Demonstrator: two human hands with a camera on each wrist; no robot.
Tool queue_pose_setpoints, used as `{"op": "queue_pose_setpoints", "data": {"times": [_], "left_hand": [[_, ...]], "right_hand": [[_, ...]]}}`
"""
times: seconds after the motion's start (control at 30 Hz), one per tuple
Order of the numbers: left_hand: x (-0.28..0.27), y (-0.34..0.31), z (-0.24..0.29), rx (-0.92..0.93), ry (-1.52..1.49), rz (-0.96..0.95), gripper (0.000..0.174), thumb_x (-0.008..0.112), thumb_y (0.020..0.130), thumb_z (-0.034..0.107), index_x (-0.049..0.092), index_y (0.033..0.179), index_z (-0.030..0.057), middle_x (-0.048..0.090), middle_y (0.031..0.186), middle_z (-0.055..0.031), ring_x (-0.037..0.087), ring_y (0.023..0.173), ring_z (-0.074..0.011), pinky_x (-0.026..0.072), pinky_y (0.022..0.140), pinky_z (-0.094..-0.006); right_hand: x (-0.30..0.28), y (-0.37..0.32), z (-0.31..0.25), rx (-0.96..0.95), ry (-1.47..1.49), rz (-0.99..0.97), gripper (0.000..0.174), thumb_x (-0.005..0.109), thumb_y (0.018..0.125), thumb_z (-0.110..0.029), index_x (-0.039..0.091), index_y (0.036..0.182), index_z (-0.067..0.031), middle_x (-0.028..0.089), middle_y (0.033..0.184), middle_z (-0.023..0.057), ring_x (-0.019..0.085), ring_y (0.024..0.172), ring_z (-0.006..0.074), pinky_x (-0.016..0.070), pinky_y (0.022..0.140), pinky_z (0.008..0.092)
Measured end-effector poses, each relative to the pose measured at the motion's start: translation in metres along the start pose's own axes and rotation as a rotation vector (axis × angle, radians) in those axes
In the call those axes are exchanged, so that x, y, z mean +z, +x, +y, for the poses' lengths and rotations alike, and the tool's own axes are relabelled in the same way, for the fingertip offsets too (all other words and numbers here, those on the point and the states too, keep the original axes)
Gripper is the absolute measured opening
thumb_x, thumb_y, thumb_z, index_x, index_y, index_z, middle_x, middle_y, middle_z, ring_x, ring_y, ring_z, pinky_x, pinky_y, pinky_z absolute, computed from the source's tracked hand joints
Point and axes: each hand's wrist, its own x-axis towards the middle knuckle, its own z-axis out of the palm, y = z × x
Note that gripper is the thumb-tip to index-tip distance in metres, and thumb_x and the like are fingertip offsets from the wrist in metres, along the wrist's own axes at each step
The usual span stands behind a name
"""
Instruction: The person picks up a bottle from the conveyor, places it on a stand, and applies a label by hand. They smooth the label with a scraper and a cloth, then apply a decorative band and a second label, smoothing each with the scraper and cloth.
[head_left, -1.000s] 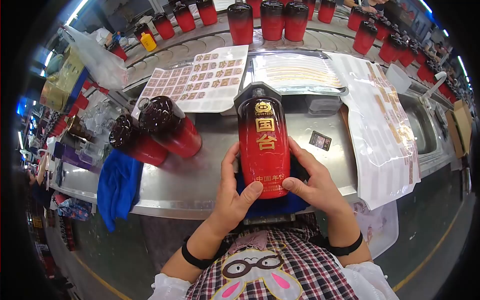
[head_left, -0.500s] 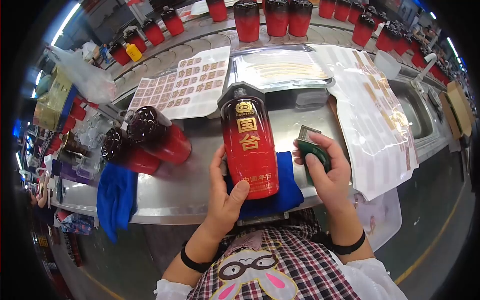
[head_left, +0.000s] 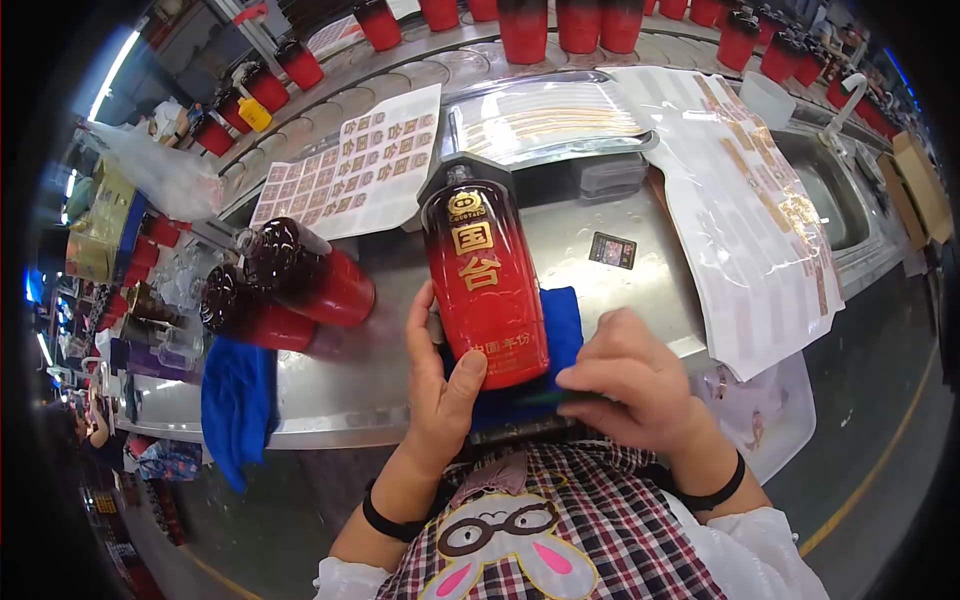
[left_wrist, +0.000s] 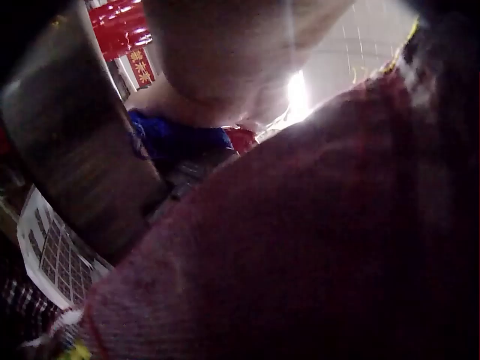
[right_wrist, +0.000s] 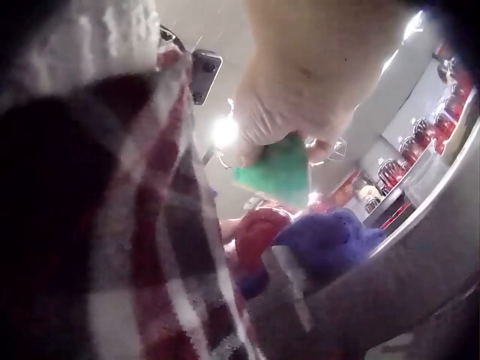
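A tall red and black bottle (head_left: 487,300) with gold lettering leans back over a blue cloth (head_left: 560,322) at the table's front edge. My left hand (head_left: 440,385) grips its lower left side, thumb on the front and fingers round behind. Just right of the bottle's base, my right hand (head_left: 635,385) has its fingers curled. In the right wrist view that hand pinches a thin flat green piece (right_wrist: 277,174); only a sliver of it shows from the head. A small dark printed card (head_left: 612,251) lies on the metal table behind the right hand.
Two more bottles (head_left: 340,285) lean at the left, near a hanging blue cloth (head_left: 235,400). Sticker sheets (head_left: 350,165) and a tray of strips (head_left: 545,120) lie behind. At the right are a long label sheet (head_left: 735,230) and a sink (head_left: 825,190). Bottles line the conveyor (head_left: 400,75).
My right hand left the bottle, reached right beside the card, and came back towards the bottle's base with the green piece. My left hand keeps hold of the bottle.
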Motion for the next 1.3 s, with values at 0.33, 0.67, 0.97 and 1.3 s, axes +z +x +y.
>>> {"op": "queue_pose_setpoints", "data": {"times": [0.33, 0.67, 0.97, 1.3], "left_hand": [[0.001, -0.002, -0.002, -0.015, -0.030, 0.011, 0.081, 0.059, 0.096, 0.035, 0.013, 0.152, -0.0004, 0.039, 0.143, -0.0192, 0.045, 0.129, -0.0246, 0.0366, 0.108, -0.0366], [-0.001, 0.000, -0.001, -0.033, -0.029, -0.002, 0.081, 0.058, 0.097, 0.033, 0.011, 0.151, -0.0032, 0.034, 0.146, -0.0202, 0.041, 0.132, -0.0260, 0.0334, 0.110, -0.0363], [0.003, -0.045, 0.013, 0.607, 1.102, -0.061, 0.050, 0.049, 0.099, 0.041, 0.057, 0.133, 0.0042, 0.065, 0.127, -0.0115, 0.043, 0.134, -0.0346, 0.0056, 0.118, -0.0555], [-0.016, -0.066, -0.015, 0.440, 0.850, 0.157, 0.052, 0.053, 0.098, 0.032, 0.050, 0.137, -0.0022, 0.065, 0.124, -0.0169, 0.048, 0.129, -0.0356, 0.0116, 0.115, -0.0608]], "right_hand": [[-0.005, 0.003, 0.022, 0.039, 0.092, -0.025, 0.033, 0.081, 0.066, -0.002, 0.069, 0.096, -0.0081, 0.059, 0.088, 0.0054, 0.054, 0.079, 0.0239, 0.0424, 0.071, 0.0343], [-0.005, 0.005, 0.004, 0.330, 0.380, -0.101, 0.022, 0.075, 0.078, -0.004, 0.066, 0.098, -0.0048, 0.059, 0.082, 0.0035, 0.056, 0.072, 0.0136, 0.0441, 0.065, 0.0291], [0.019, -0.002, 0.004, 0.725, 0.292, 0.022, 0.023, 0.067, 0.092, -0.019, 0.059, 0.100, 0.0007, 0.063, 0.079, 0.0048, 0.057, 0.071, 0.0088, 0.0474, 0.064, 0.0259], [0.023, -0.009, 0.009, 0.754, 0.299, 0.006, 0.024, 0.067, 0.093, -0.022, 0.057, 0.100, -0.0002, 0.057, 0.077, 0.0025, 0.052, 0.071, 0.0085, 0.0445, 0.064, 0.0255]]}}
